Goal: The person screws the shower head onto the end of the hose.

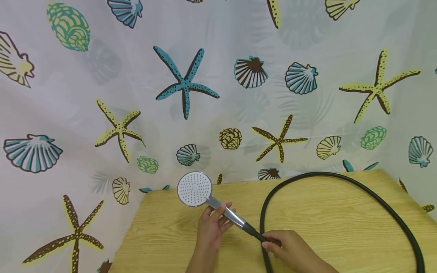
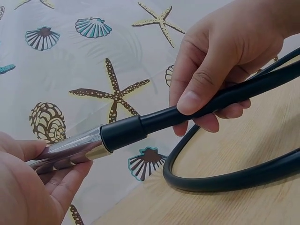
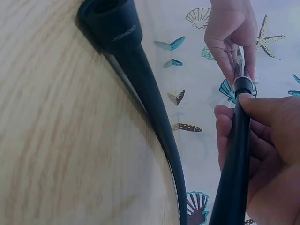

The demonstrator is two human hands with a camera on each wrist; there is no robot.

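My left hand (image 1: pixel 210 227) grips the chrome handle (image 2: pixel 77 147) of a shower head (image 1: pixel 194 189), thumb on top and fingers beneath. Its round, pale spray face with many small nozzles is turned up toward the head camera. From the handle's lower end a black connector (image 2: pixel 124 133) runs into a black shower hose (image 1: pixel 315 173). Just below that connector my right hand (image 1: pixel 290 244) pinches the hose between thumb and fingers. Shower head and connector meet in line, tilted down to the right, above the wooden table (image 1: pixel 164 227).
Across the table the hose curves in a wide loop toward the right edge. Its other end, a wider black fitting (image 3: pixel 122 33) with pale lettering, shows in the right wrist view. A white curtain (image 1: pixel 218 22) printed with shells and starfish hangs behind and at both sides.
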